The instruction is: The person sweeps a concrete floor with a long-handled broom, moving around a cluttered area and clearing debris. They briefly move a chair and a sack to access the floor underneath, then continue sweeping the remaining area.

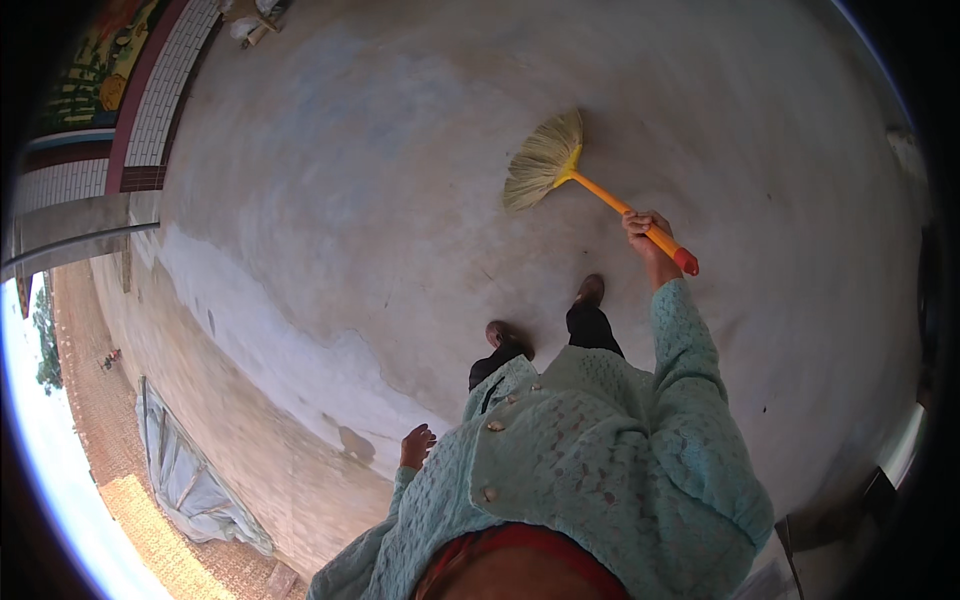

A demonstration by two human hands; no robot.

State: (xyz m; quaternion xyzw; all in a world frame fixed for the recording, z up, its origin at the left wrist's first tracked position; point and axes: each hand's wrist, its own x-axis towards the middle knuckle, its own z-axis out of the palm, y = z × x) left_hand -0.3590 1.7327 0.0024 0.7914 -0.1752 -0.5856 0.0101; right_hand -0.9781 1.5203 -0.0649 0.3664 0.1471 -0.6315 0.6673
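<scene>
A broom (545, 165) with a fan of pale straw bristles, a yellow collar and an orange handle lies out in front of me. Its bristles are at the concrete floor (360, 200), spread toward the far left. My right hand (648, 226) is closed around the orange handle, near the red end cap, which sticks out past the hand toward me. At my left side hangs my left hand (417, 446), its fingers loosely bent and a little apart, with nothing visible in it. The broom is well away from it.
Both my shoes (592, 290) stand on the floor behind the broom. A white-tiled wall (168, 90) and painted panel rise at the far left, with a pale bundle (250, 22) near them. Grey plastic sheeting (200, 475) lies outside at the lower left.
</scene>
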